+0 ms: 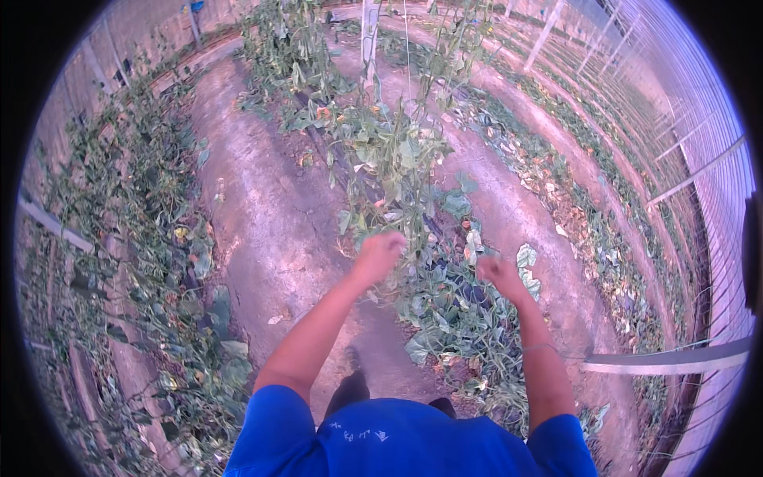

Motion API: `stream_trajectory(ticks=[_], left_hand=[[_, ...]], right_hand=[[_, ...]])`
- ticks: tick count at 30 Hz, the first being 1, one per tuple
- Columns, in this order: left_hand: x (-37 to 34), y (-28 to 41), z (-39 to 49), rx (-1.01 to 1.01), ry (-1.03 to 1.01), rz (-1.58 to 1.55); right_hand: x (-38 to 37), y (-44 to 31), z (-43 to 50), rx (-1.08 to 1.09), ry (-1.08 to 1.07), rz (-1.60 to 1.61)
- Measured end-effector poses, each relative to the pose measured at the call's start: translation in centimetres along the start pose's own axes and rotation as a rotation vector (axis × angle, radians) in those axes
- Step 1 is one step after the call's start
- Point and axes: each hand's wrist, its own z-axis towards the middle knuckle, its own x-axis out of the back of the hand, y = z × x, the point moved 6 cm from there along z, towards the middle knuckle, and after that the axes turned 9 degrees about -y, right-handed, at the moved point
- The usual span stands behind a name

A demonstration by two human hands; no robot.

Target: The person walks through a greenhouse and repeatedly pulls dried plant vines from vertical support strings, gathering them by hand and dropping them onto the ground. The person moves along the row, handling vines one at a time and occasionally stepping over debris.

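Note:
My left hand (380, 256) is raised with its fingers curled, against the left side of a hanging clump of climbing vines (393, 173). Whether a stem is pinched in it cannot be made out. To the right, my right hand (499, 275) is also curled, beside a pale dry leaf (473, 241) and a whitish-green leaf (528, 262). Its fingertips are blurred, so any hold is unclear. Between and below the two hands, a tangle of wilted vines and leaves (453, 310) lies on the planted row.
Bare soil paths (262, 197) run between the rows. A pale post (369, 42) and a thin white string (408, 53) rise ahead. More leafy vines (149, 197) grow at left. A pale beam (667, 361) juts in at right, near the curved ribbed wall (709, 155).

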Motion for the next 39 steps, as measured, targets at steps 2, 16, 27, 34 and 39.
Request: stream_trajectory(ticks=[2,16,27,34,39], left_hand=[[6.0,-0.8,2.1,0.061,0.270,-0.046],[13.7,3.4,14.5,-0.256,0.312,-0.345],[-0.7,2.0,13.5,0.198,-0.641,-1.007],[4.8,2.4,15.2,0.066,-0.407,-1.114],[16.6,-4.8,15.8,0.151,-0.307,-1.369]], right_hand=[[-0.6,-8.5,8.0,0.156,0.184,0.004],[0.0,-15.1,18.2,0.303,0.199,1.308],[1.3,-15.5,15.2,0.663,-0.158,1.240],[0.3,-16.9,16.0,0.675,0.007,1.276],[3.3,-17.0,13.4,0.636,0.522,1.434]])
